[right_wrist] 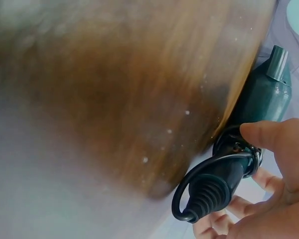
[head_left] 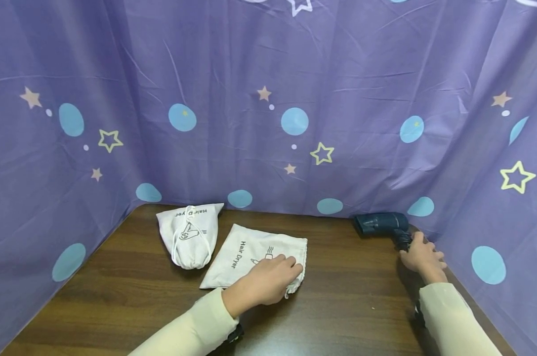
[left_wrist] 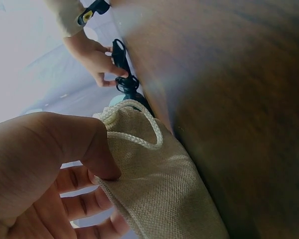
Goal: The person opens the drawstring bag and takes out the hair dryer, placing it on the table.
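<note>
Nearest: two pale sleeves, left (head_left: 179,329) and right (head_left: 457,321), reaching in over a dark brown wood-grain table (head_left: 330,316). A small black device (head_left: 235,333) sits at the left wrist.

Left hand (head_left: 268,279), near the middle of the table, over the right part of a whitish cloth bag (head_left: 250,247). Thumb and fingers pinch the bag's edge; left wrist view puts the thumb tip on the near face, other fingers behind. A looped white cord (left_wrist: 132,138) comes out by the thumb. Bag looks flat, printed "Hair Dryer" with a line drawing, partly hidden by the hand. Lettering runs sideways in the head view.

Right hand (head_left: 423,257), well apart from the left, at the table's right side. It grips the handle (right_wrist: 234,174) of a dark blue-green hair dryer (head_left: 386,223), thumb on one side, fingers curled on the other. Black cable (right_wrist: 175,199) wound about the handle, one loop standing out.

Beyond the flat bag, to its left and just beside it: second whitish bag (head_left: 197,252), same wording, near end rounded, white cord lying over its front.

Dryer at the far right corner, barrel pointing left in the head view, close to the curtain. Cannot tell whether it rests on the wood.

Farthest: purple curtain (head_left: 361,64) round the back and both sides, patterned with stars and blue spots.
</note>
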A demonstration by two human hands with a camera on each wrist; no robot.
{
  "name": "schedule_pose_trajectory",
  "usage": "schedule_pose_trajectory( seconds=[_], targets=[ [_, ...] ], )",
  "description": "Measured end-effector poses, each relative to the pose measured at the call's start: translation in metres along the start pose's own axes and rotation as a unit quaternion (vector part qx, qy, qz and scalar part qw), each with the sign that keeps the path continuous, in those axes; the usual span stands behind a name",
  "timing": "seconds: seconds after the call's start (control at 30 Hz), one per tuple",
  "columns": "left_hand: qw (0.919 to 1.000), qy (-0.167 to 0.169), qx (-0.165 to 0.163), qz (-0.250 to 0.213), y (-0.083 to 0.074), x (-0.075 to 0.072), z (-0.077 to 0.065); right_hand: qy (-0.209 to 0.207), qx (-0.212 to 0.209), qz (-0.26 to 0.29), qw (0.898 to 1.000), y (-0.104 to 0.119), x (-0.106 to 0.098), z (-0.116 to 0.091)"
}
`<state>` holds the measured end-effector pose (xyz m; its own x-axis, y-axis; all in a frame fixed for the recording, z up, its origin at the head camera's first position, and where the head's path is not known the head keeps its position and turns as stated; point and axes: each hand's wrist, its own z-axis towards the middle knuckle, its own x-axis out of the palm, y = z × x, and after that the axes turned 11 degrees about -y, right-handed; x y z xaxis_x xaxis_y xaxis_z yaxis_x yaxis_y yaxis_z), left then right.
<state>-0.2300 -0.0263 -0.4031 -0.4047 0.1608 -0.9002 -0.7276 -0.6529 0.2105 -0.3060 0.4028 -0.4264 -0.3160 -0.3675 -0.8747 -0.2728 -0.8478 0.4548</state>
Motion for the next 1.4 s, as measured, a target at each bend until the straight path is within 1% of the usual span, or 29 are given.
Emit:
schedule_pose_trajectory(
  seconds=[0.13, 0.27, 0.43, 0.6, 0.77, 1.07, 1.3, 1.4],
  targets=[
    [1.0000, 0.001, 0.001, 0.000, 0.000, -0.001, 0.000, 0.000, -0.010, 0.001, 1.000, 0.000, -0.001, -0.002],
    [1.0000, 0.005, 0.001, 0.000, 0.000, -0.001, 0.000, -0.017, -0.026, -0.005, 1.000, 0.004, -0.003, -0.004],
    [0.9999, 0.009, -0.004, -0.002, 0.001, -0.001, 0.000, -0.041, -0.050, -0.016, 0.998, 0.018, -0.005, -0.009],
    [1.0000, 0.006, -0.005, -0.005, 0.001, -0.001, 0.001, -0.059, -0.093, -0.014, 0.994, 0.034, -0.003, -0.015],
    [1.0000, 0.000, 0.002, -0.006, 0.000, -0.001, 0.000, -0.052, -0.131, -0.028, 0.990, 0.050, 0.002, -0.025],
    [0.9998, 0.009, 0.002, -0.020, -0.001, -0.004, -0.001, -0.045, -0.189, -0.043, 0.980, 0.089, 0.011, -0.041],
    [0.9997, 0.007, 0.005, -0.025, -0.001, -0.005, 0.000, -0.004, -0.227, -0.038, 0.973, 0.120, 0.024, -0.055],
    [0.9996, 0.012, 0.005, -0.027, 0.000, -0.004, 0.000, 0.002, -0.238, -0.033, 0.971, 0.134, 0.031, -0.062]
  ],
)
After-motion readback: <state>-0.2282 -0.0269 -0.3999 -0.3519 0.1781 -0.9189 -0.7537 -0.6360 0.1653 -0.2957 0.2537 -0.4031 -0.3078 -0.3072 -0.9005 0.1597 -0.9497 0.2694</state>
